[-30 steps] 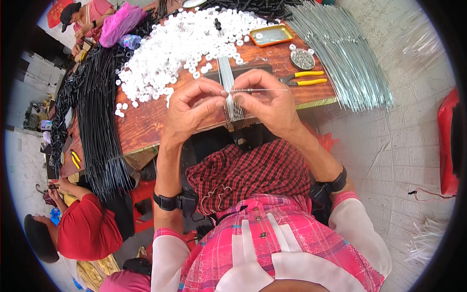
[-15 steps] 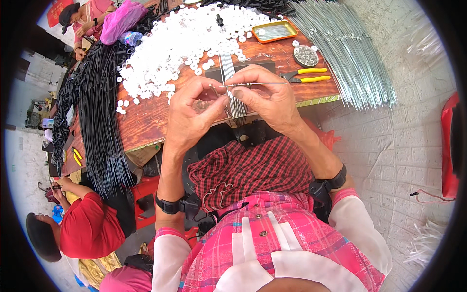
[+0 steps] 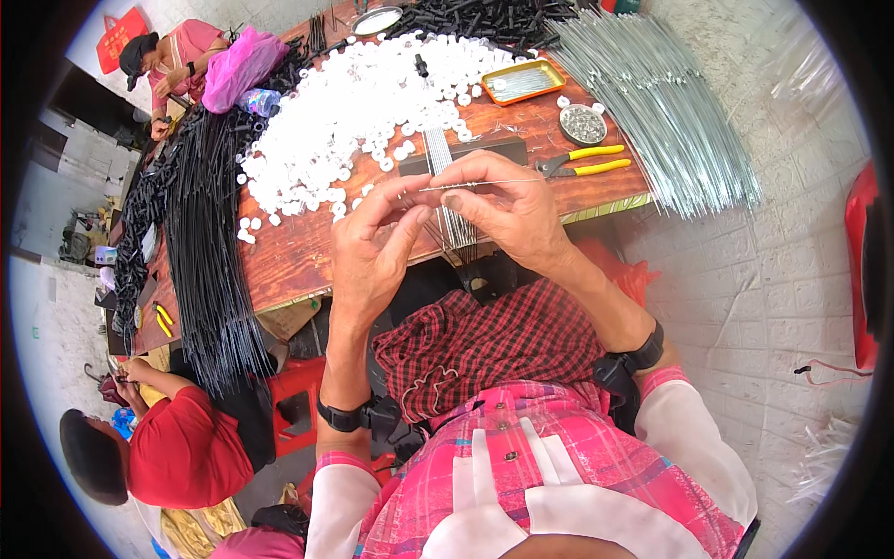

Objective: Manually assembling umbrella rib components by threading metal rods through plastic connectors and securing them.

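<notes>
My right hand (image 3: pixel 514 216) pinches a thin metal rod (image 3: pixel 466 184) between thumb and forefinger, level above the table's front edge. My left hand (image 3: pixel 371 253) is curled, with its forefinger by the rod's left end and its thumb a little lower. Anything small in the left fingers is too fine to make out. Just behind and under both hands, a row of parallel metal rods (image 3: pixel 436 149) lies across a dark block (image 3: pixel 507 149) and runs toward me over the table edge.
White plastic rings (image 3: pixel 345 116) are heaped on the wooden table (image 3: pixel 279 270). Yellow-handled pliers (image 3: pixel 596 160), a dish of small metal parts (image 3: pixel 583 123) and a yellow tray (image 3: pixel 523 82) lie at right, beside bundled silver rods (image 3: pixel 661 112). Black rods (image 3: pixel 200 233) hang at left, near a co-worker in red (image 3: pixel 186 433).
The view has shifted slightly. My left thumb has moved lower, away from its forefinger, and the small metal piece seen by the left fingers no longer shows clearly. The right hand keeps its pinch.
</notes>
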`<state>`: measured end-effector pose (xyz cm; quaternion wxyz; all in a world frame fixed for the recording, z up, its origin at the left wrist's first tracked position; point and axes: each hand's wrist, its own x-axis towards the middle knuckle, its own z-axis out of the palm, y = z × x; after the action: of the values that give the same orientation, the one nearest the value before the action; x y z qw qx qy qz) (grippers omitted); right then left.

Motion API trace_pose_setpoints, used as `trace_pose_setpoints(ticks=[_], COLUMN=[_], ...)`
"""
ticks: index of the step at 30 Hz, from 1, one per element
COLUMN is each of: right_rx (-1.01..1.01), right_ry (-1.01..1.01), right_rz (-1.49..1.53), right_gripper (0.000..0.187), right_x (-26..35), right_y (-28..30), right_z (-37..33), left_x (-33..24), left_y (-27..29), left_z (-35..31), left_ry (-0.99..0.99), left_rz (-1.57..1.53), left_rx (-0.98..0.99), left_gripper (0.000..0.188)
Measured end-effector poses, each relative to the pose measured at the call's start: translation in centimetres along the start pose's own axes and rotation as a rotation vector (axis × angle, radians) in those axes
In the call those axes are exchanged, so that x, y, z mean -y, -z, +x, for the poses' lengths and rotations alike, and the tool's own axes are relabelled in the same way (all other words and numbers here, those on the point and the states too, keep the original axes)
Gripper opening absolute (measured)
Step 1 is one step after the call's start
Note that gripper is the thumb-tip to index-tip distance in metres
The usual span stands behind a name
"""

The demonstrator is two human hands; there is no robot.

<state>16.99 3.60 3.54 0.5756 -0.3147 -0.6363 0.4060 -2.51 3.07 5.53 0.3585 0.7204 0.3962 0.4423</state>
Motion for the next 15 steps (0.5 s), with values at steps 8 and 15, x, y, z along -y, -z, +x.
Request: trace_pose_setpoints(ticks=[8, 15], right_rx=[0.007, 0.002], right_ry=[0.048, 0.035], right_rz=[-0.044, -0.056], right_gripper=[0.019, 0.019], right_x=[-0.22, -0.18], right_y=[0.27, 0.08], right_z=[0.13, 0.0], left_x=[-0.2, 0.58], left_y=[0.21, 0.43], left_z=[-0.18, 0.02], left_ry=[0.089, -0.143], left_rz=[-0.084, 0.146], left_rx=[-0.012, -0.023], left_gripper=[0.028, 0.033])
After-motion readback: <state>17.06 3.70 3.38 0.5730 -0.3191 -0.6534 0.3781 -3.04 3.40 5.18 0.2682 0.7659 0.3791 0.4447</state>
